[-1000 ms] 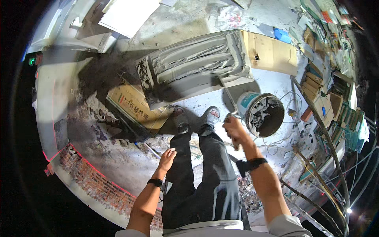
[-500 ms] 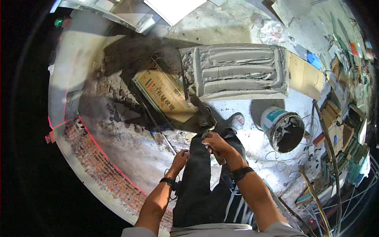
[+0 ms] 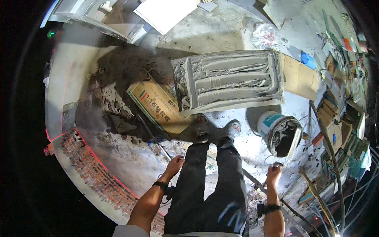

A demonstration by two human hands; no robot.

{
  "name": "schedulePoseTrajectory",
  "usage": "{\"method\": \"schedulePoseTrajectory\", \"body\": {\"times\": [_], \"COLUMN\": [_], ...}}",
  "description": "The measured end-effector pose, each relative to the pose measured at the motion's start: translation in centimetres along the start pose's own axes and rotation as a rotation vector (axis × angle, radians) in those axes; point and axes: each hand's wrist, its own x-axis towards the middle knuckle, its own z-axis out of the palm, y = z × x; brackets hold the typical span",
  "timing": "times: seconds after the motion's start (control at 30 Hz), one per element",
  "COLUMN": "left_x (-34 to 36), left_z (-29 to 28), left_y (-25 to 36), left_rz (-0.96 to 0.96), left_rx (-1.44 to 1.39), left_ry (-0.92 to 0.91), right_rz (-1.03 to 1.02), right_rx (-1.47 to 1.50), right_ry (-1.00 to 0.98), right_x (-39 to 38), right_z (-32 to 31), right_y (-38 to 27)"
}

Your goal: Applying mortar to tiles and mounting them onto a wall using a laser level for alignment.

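Observation:
My right hand [image 3: 273, 175] is closed around the handle of a trowel, beside the bucket. The trowel's flat blade [image 3: 294, 141] reaches up over the rim of a white bucket with a teal label [image 3: 270, 121], whose inside is coated with grey mortar. Hanging by my left knee, my left hand [image 3: 174, 165] has its fingers curled in, with nothing seen in it. Ahead of my feet lies a slab [image 3: 237, 106], its top spread with grey mortar [image 3: 237, 81] in thick ridges inside a raised border.
A cardboard box [image 3: 301, 75] sticks out beyond the slab's right end. Another printed carton [image 3: 152, 103] lies to its left. Poles [image 3: 325, 138] and stacked offcuts stand at the right. A brick wall edge [image 3: 94, 170] curves at lower left, and a white panel [image 3: 166, 14] lies far ahead.
My right hand has swung from between my knees out to the right, carrying the trowel to the bucket. My left hand has shifted slightly left, and the view has tilted a little.

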Motion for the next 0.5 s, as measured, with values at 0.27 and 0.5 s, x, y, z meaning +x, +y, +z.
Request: {"method": "schedulePoseTrajectory", "body": {"times": [0.27,0.5], "left_x": [0.3,-0.5], "left_z": [-0.7,-0.2], "left_y": [0.8,1.8], "left_rz": [0.215,0.088], "left_rx": [0.252,-0.03], "left_ry": [0.087,0.062], "right_rz": [0.011,-0.688], "right_rx": [-0.16,-0.813], "right_ry": [-0.298,-0.579], "right_x": [7.9,5.3], "right_z": [1.7,10.1], "right_y": [0.7,-28.4]}}
